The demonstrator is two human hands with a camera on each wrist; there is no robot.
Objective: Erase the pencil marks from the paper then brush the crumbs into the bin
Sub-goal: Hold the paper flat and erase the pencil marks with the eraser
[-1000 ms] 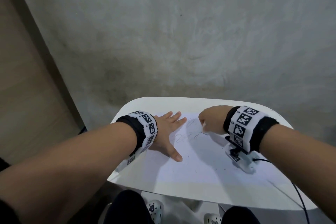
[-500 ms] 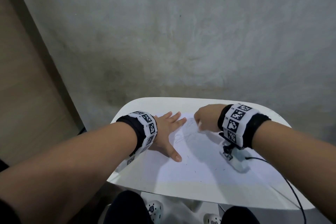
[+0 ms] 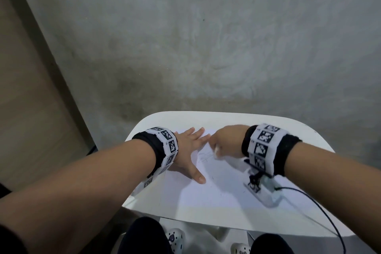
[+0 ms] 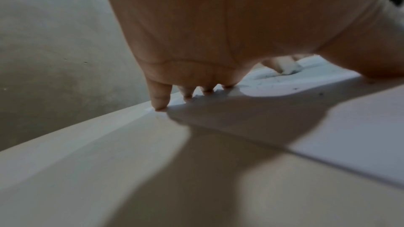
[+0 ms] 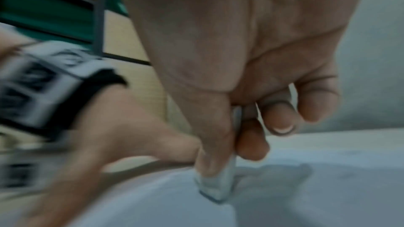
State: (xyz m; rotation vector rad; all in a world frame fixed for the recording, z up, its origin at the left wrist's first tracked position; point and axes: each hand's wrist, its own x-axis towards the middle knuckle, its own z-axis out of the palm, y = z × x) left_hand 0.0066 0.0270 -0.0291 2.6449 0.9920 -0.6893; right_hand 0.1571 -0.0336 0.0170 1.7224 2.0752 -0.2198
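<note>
A white sheet of paper [image 3: 222,190] lies on a small white table [image 3: 321,146]. Faint pencil marks [image 3: 205,156] show near the sheet's far middle. My left hand [image 3: 190,150] lies flat on the paper's far left part, fingers straight and spread, fingertips [image 4: 160,104] pressing the sheet's edge. My right hand [image 3: 224,142] pinches a white eraser [image 5: 216,189] between thumb and fingers, its end pressed on the paper beside the marks. The same eraser [image 4: 289,69] shows small in the left wrist view. No bin is in view.
The table's rounded far edge [image 3: 206,112] faces a grey concrete wall [image 3: 206,37]. A black cable [image 3: 321,210] runs from the right wrist camera across the table's right side. My knees and patterned shoes [image 3: 175,237] show below the near edge.
My right hand has slid left across the paper with the eraser, now close to the left hand's fingertips. The left hand has stayed flat in place.
</note>
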